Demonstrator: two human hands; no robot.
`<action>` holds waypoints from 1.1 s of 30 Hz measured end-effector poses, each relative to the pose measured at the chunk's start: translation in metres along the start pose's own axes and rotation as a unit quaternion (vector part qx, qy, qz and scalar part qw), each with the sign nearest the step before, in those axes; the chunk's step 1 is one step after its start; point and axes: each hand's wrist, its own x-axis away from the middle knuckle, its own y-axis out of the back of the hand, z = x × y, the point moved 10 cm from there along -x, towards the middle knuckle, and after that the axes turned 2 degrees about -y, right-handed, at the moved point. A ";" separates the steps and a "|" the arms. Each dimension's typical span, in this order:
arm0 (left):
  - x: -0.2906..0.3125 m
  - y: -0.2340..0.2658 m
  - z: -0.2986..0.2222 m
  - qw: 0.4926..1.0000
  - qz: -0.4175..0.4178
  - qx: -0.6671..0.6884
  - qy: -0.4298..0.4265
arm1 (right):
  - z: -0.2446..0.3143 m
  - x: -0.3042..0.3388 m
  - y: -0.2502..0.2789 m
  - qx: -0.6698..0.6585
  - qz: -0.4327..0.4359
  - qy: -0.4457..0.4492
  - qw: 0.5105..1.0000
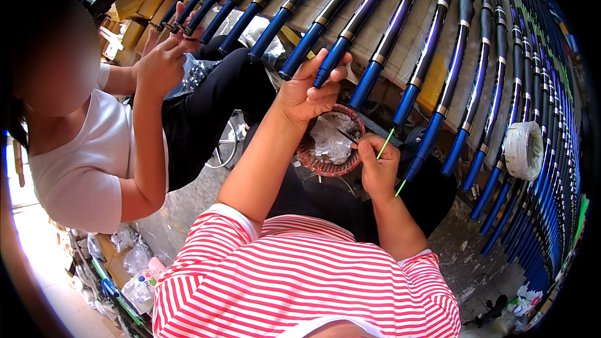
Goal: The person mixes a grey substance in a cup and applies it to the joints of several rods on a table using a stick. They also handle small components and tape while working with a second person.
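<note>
While a red basket (311, 159) near the middle of the frame holds crumpled clear plastic (330, 143), the left hand (313, 92) curls around the blue end (331, 64) of a rod (360, 14) at upper centre. The right hand (379, 169), beside the basket, pinches a thin dark stick (345, 134) and a green strip (386, 142). Neighbouring blue tips (367, 84) overhang the near edge of the counter (375, 25), narrow gaps between them.

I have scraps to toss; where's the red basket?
In the head view, the red basket sits near the centre, just below the left hand and left of the right hand.
</note>
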 end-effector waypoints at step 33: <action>-0.008 0.012 0.001 0.991 -0.086 -0.054 -0.082 | -0.009 -0.014 0.010 0.023 -0.069 -0.074 0.995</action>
